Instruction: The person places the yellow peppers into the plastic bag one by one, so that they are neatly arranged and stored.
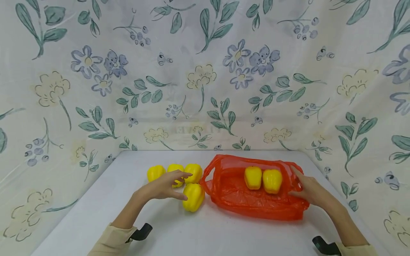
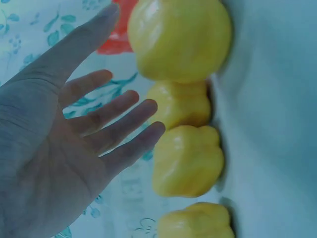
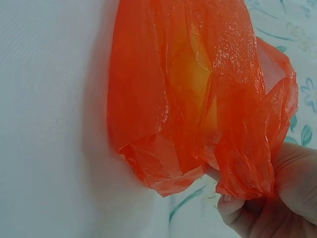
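My left hand (image 1: 166,185), fingers spread and holding nothing, reaches over several yellow bell peppers. The nearest bell pepper (image 1: 193,197) lies by the thumb; in the left wrist view this large bell pepper (image 2: 181,37) is just beyond the thumb tip. Behind the fingers is another bell pepper (image 1: 194,172). A red plastic bag (image 1: 237,202) lies with its mouth spread open. Inside it sit two yellow bell peppers, the left one (image 1: 253,177) beside the right one (image 1: 272,181). My right hand (image 1: 309,188) grips the bag's right end, its fingers partly hidden by the crumpled plastic (image 3: 245,163).
The white table (image 1: 179,234) ends at a floral curtain (image 1: 205,106) at the back and sides. Farther left are two more peppers, one at the far left (image 1: 156,173). The bag's left handle loop (image 1: 209,170) lies right beside the loose peppers.
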A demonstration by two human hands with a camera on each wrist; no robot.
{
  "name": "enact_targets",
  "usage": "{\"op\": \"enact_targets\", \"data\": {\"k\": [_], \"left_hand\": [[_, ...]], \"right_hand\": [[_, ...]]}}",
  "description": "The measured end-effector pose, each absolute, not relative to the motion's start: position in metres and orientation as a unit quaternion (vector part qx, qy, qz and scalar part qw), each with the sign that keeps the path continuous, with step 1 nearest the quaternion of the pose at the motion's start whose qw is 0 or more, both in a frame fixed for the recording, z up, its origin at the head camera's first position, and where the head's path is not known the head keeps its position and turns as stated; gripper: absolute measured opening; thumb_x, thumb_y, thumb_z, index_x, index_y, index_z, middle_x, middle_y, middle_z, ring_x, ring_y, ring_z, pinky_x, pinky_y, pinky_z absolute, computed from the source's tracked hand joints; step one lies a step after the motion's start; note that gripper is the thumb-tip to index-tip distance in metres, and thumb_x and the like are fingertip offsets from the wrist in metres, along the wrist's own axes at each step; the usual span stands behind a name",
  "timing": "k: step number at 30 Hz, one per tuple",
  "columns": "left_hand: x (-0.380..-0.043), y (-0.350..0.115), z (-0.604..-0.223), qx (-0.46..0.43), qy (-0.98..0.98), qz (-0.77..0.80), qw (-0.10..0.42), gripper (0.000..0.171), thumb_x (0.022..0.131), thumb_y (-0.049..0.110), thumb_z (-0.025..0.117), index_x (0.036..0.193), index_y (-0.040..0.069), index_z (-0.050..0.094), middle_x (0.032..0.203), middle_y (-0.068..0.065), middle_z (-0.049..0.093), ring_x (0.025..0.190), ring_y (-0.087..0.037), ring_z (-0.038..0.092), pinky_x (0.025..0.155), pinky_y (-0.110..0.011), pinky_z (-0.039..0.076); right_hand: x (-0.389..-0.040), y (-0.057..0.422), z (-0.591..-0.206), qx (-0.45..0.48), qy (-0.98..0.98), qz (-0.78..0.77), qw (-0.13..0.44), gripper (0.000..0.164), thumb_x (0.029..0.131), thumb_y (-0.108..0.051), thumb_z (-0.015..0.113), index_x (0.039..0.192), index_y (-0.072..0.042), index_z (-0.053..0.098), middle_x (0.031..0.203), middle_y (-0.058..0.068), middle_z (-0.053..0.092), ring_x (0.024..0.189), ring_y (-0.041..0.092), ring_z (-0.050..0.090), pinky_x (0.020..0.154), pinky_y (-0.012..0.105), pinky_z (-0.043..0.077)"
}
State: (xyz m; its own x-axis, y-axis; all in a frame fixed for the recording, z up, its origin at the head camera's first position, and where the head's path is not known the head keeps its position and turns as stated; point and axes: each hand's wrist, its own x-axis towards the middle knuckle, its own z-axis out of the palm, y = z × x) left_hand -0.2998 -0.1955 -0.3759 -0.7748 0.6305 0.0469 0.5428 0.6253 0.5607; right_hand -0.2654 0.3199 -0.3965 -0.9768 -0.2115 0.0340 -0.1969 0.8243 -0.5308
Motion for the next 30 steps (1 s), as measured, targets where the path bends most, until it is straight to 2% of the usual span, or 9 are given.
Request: {"op": "enact_targets", "data": {"k": [5, 9, 12, 18, 25, 30], "left_hand": [[-0.300, -0.198, -0.387, 0.333, 0.901, 0.267, 0.083, 0.082, 0.075, 0.043, 0.083, 0.144, 0.015, 0.047, 0.134, -0.011, 0.055, 0.118, -0.030, 0.055, 0.100, -0.049, 0.050], [-0.299, -0.196, -0.392, 0.327, 0.899, 0.275, 0.100, 0.087, 0.074, 0.040, 0.084, 0.147, 0.017, 0.043, 0.138, -0.011, 0.049, 0.123, -0.032, 0.052, 0.097, -0.049, 0.052], [-0.300, -0.193, -0.394, 0.322, 0.897, 0.281, 0.111, 0.092, 0.074, 0.039, 0.085, 0.150, 0.018, 0.038, 0.142, -0.010, 0.045, 0.127, -0.033, 0.051, 0.097, -0.049, 0.052], [-0.301, -0.189, -0.398, 0.328, 0.898, 0.271, 0.115, 0.093, 0.074, 0.038, 0.085, 0.151, 0.022, 0.036, 0.149, -0.007, 0.041, 0.130, -0.027, 0.048, 0.097, -0.047, 0.053], [-0.299, -0.188, -0.404, 0.325, 0.896, 0.269, 0.139, 0.091, 0.073, 0.039, 0.086, 0.149, 0.037, 0.035, 0.156, 0.001, 0.035, 0.132, -0.023, 0.045, 0.098, -0.047, 0.052], [-0.300, -0.189, -0.407, 0.320, 0.897, 0.270, 0.141, 0.091, 0.074, 0.037, 0.086, 0.148, 0.041, 0.033, 0.155, 0.005, 0.036, 0.131, -0.019, 0.045, 0.099, -0.045, 0.052]], "right_hand": [[-0.264, 0.320, -0.395, -0.110, 0.955, -0.277, 0.006, 0.101, 0.081, -0.022, 0.080, 0.154, 0.003, 0.014, 0.127, 0.032, 0.054, 0.087, 0.019, 0.061, 0.067, 0.031, 0.060], [-0.264, 0.320, -0.395, -0.117, 0.954, -0.276, -0.002, 0.100, 0.080, -0.021, 0.080, 0.154, 0.003, 0.017, 0.128, 0.031, 0.056, 0.088, 0.019, 0.062, 0.066, 0.029, 0.060], [-0.264, 0.320, -0.395, -0.118, 0.953, -0.279, -0.003, 0.099, 0.080, -0.020, 0.080, 0.154, 0.002, 0.018, 0.130, 0.030, 0.055, 0.094, 0.023, 0.062, 0.067, 0.029, 0.060], [-0.264, 0.321, -0.393, -0.129, 0.952, -0.276, -0.004, 0.099, 0.080, -0.019, 0.080, 0.152, 0.005, 0.018, 0.129, 0.031, 0.054, 0.102, 0.034, 0.060, 0.069, 0.034, 0.061], [-0.264, 0.321, -0.394, -0.116, 0.954, -0.278, 0.005, 0.099, 0.081, -0.020, 0.079, 0.153, 0.004, 0.016, 0.128, 0.031, 0.055, 0.096, 0.025, 0.060, 0.068, 0.032, 0.061], [-0.263, 0.321, -0.395, -0.118, 0.952, -0.282, 0.003, 0.101, 0.081, -0.019, 0.079, 0.153, 0.005, 0.014, 0.129, 0.033, 0.053, 0.095, 0.025, 0.060, 0.069, 0.033, 0.061]]}}
